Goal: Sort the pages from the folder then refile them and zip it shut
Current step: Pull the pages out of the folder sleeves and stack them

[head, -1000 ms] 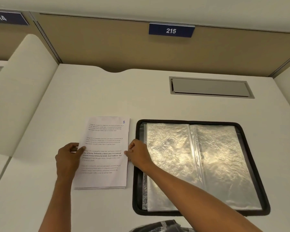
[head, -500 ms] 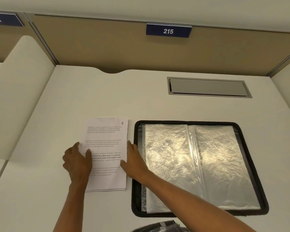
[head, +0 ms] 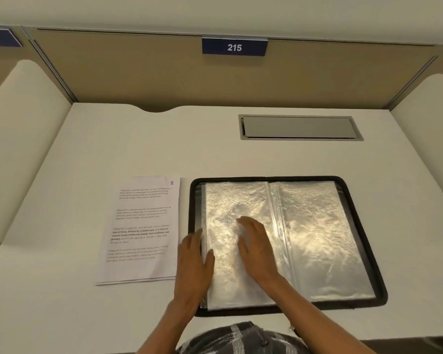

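Now, in the head view, both hands have been shifted off the stack of white printed pages (head: 141, 231), lying beside the open black zip folder (head: 266, 178); the left hand (head: 193, 261) and right hand (head: 256, 249) are laid flat, fingers straight, on its clear plastic sleeves (head: 317, 238), so refiling seems due.

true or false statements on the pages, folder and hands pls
1. The folder lies open on the desk. True.
2. The stack of pages lies right of the folder. False: it lies on its left.
3. The top page is marked 3. False: it is marked 8.
4. The right hand rests flat on the folder's left sleeve. True.
5. The left hand holds a page. False: it is at the folder's left edge, off the stack.
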`<state>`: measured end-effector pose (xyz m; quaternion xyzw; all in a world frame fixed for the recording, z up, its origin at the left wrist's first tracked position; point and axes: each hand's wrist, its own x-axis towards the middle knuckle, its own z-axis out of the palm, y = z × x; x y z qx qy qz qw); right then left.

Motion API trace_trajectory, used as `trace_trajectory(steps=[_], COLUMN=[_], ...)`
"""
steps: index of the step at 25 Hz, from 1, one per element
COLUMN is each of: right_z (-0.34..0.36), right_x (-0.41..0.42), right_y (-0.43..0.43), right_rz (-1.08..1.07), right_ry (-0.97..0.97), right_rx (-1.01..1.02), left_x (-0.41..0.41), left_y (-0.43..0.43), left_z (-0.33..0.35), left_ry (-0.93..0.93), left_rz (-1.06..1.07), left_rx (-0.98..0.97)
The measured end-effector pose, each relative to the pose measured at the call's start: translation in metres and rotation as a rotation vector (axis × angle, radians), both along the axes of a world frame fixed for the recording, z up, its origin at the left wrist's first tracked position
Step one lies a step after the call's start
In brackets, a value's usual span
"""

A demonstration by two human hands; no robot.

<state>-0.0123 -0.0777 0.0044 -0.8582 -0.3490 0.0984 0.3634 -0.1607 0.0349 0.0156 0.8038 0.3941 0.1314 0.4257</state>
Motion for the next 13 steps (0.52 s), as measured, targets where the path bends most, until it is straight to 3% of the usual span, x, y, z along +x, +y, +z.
trace_trajectory(steps=[5,10,13], right_z=[-0.019,-0.029,-0.033], right_x=[0.013,-0.008,-0.013], right_y=[-0.058,-0.057,-0.053], right_rz=[0.051,0.266,0.287], right_ry=[-0.015,-0.179,-0.206], right_rx=[-0.205,-0.432,-0.464], left_x=[-0.002,0.009,0.022], left_y=[-0.035,-0.049,-0.049], left_z=[-0.006,-0.001,0.004], left_ry=[0.21,0.283,0.262], left_rz=[0.015,0.042,0.118], left_rx=[0.076,0.078,-0.028])
